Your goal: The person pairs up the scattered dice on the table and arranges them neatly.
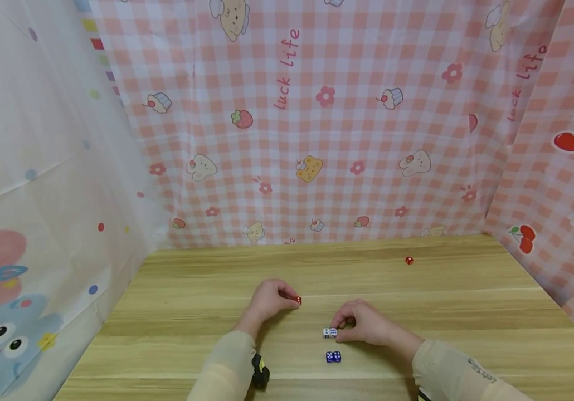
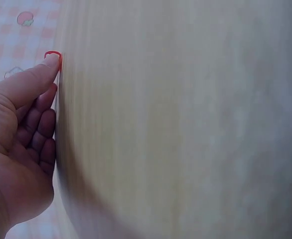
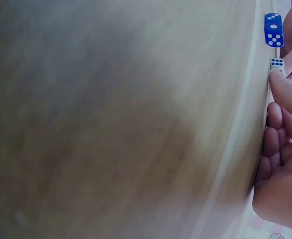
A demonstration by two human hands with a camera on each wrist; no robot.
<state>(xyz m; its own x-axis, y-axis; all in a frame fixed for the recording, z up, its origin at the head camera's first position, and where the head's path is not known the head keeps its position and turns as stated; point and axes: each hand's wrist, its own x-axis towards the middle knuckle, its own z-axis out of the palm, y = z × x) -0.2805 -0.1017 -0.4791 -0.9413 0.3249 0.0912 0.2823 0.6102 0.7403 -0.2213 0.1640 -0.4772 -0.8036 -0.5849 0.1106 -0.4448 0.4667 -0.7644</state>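
My left hand (image 1: 270,298) pinches a red die (image 1: 298,300) between thumb and fingertips, low over the wooden table. In the left wrist view the red die (image 2: 53,54) shows past the thumb tip, the other fingers loosely curled. My right hand (image 1: 363,323) grips a white die (image 1: 334,332) with thumb and forefinger. Another white die (image 1: 326,333) sits directly left of it, side by side. Nearer the front edge stand two blue dice (image 1: 333,357) in a row. The right wrist view has the thumb over a white die (image 3: 277,63), with the blue dice (image 3: 273,31) beyond.
A second red die (image 1: 409,260) lies at the back right of the wooden table (image 1: 191,312). A pink checked cloth (image 1: 347,133) hangs behind the table, and a white printed cloth (image 1: 81,184) hangs on the left. A black wrist strap (image 1: 260,372) sits at the left sleeve.
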